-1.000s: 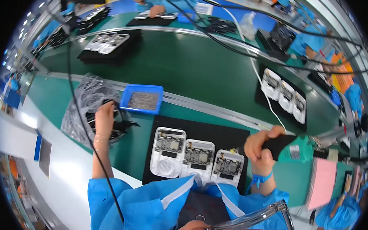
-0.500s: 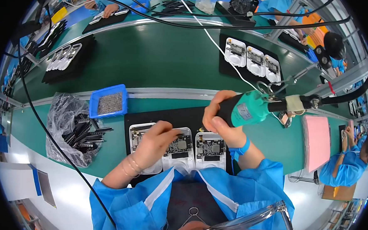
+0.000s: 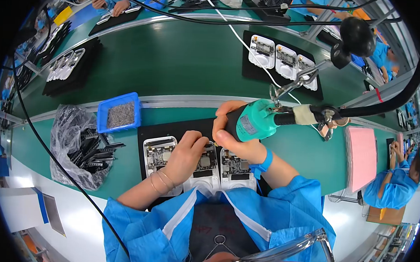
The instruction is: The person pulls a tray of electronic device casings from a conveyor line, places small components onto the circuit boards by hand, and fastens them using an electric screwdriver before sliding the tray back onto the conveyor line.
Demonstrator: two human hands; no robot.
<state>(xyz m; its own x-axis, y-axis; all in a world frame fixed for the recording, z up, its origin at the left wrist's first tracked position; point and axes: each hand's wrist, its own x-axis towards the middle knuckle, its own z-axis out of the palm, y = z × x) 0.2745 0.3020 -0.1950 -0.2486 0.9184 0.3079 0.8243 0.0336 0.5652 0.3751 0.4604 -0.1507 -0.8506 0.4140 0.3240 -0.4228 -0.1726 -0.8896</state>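
My right hand [image 3: 231, 132] is wrapped round a green and black power screwdriver [image 3: 257, 120], which points down at the white housings. My left hand [image 3: 187, 156] is closed, fingertips together, over the top edge of the middle housing [image 3: 206, 178]; what it pinches is hidden. To its left lies another white housing [image 3: 157, 153] with a circuit board and a black strip along its top. A third housing [image 3: 239, 168] sits to the right, partly under my right hand. All three rest on a black mat [image 3: 146, 130].
A blue tray [image 3: 139, 114] of small screws stands behind a plastic bag [image 3: 60, 139] of black strips. Pink sheets [image 3: 360, 158] lie at the right. Across the green belt [image 3: 176, 58] are more housings [image 3: 261, 53]. Co-workers sit at the far side and right; black cables cross overhead.
My left hand has gone from the bag to the middle housing. The screwdriver has moved left over the housings in my right hand, and the view has shifted.
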